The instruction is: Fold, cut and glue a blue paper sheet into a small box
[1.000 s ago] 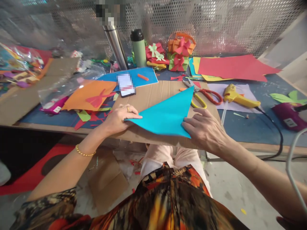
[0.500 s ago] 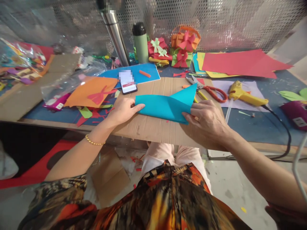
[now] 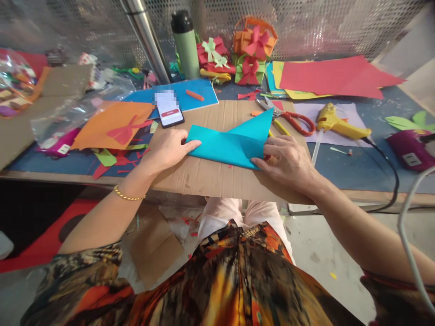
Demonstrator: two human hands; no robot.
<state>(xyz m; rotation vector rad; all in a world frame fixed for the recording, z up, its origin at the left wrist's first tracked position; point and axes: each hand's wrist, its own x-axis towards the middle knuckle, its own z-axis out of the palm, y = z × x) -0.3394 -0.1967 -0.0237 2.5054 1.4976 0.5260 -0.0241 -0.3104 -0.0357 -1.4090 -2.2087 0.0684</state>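
A folded sheet of blue paper (image 3: 226,145) lies low over a cardboard sheet (image 3: 204,179), its upper right corner rising to a point. My left hand (image 3: 170,149) pinches its left end, thumb on top. At the right end my right hand (image 3: 285,158) grips the paper, thumb in front and fingers curled behind. Just beyond the right hand, red-handled scissors (image 3: 299,122) lie partly open, with a yellow stick (image 3: 281,127) beside them.
A yellow glue gun (image 3: 340,124) with a black cord rests on lilac paper at right. A phone (image 3: 169,108) and orange paper (image 3: 113,124) lie at left. Behind stand a green bottle (image 3: 186,47), a steel flask (image 3: 149,40) and paper baskets (image 3: 254,40). Red sheets (image 3: 333,77) sit back right.
The view has shifted, so everything sits a little higher and further left. Both hands keep hold of the blue paper, which now sits slightly flatter toward the cardboard.
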